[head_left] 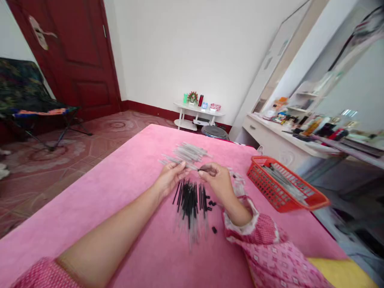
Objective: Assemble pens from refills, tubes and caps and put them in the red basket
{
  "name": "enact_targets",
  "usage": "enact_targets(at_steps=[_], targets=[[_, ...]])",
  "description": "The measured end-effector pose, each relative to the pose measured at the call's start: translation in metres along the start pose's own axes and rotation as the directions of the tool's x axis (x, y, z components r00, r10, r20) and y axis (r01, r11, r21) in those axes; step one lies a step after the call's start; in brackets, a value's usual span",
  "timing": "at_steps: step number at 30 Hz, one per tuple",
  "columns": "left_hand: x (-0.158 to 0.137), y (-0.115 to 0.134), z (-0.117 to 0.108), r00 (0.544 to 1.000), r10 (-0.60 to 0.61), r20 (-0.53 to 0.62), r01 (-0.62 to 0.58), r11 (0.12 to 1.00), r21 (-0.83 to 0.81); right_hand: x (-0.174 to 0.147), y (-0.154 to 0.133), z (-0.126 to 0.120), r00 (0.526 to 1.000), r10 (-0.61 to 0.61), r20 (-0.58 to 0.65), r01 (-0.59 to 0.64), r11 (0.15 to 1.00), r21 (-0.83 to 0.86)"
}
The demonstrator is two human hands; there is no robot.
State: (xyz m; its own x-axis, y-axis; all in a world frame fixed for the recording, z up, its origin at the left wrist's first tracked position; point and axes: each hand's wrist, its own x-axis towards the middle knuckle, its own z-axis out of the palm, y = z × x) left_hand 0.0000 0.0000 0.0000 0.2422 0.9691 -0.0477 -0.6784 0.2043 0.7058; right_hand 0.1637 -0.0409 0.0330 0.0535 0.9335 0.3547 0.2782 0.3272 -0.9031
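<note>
My left hand (172,176) is closed around a thin clear pen-like tube (192,165) above the middle of the table. At the tube's right end, my right hand (217,180) pinches a small black piece (199,170); whether the two are joined is too small to tell. Just beyond both hands lies a pile of clear tubes (190,151). Nearer to me is a bunch of thin black sticks with clear lower ends (189,198), which look like pen refills. Several small black caps (211,203) are scattered beside them, under my right hand.
A red plastic basket (264,188) holding long grey-clear sticks (283,180) stands on the pink-covered table (129,172) to the right. Clear small pieces (239,184) lie between it and my right wrist. A cluttered dresser (270,132) borders the table's right side.
</note>
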Motion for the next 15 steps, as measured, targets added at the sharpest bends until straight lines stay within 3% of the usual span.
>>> enact_targets(at_steps=[11,15], targets=[[-0.0028,0.0002,0.0057,1.000,0.014,0.003,-0.015,0.998,0.066,-0.0014,-0.0064,0.0023,0.997,-0.062,-0.047,0.055,0.987,-0.148],[-0.0035,0.0007,0.0061,1.000,0.016,-0.004,-0.016,0.997,0.079,-0.0008,-0.0047,0.0022,0.997,-0.054,-0.051,0.047,0.991,-0.123]])
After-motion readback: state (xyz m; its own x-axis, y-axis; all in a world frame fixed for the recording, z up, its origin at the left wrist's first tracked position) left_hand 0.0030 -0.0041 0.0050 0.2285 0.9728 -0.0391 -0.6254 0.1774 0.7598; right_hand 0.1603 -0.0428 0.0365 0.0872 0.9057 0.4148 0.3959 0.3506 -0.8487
